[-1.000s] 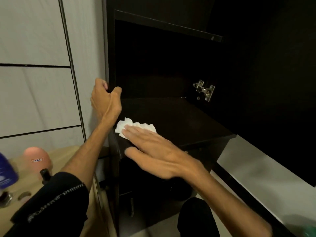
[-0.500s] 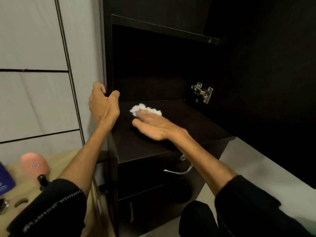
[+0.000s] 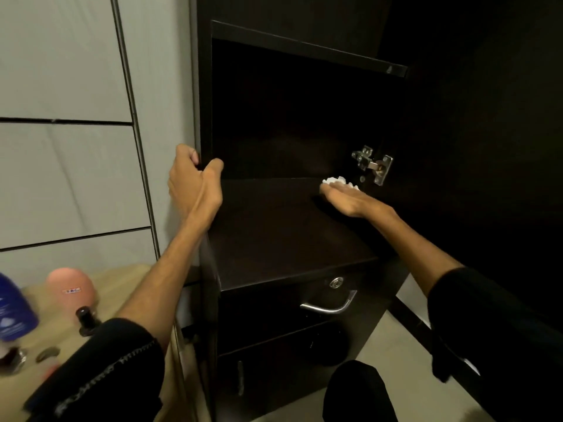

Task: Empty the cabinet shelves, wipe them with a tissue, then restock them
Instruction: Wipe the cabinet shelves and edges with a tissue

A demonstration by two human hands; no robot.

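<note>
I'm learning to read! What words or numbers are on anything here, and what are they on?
Nothing here can be read for sure.
Pink rounded container: a small red and white label, too blurred to read.
Blue bottle: white marks, blurred, not readable.
Black sleeve on the left arm: a line of pale print, too small and smeared to read.
Dark cabinet shelf, white tissue and metal hinge: no writing shows.

Right hand flat on tissue
</note>
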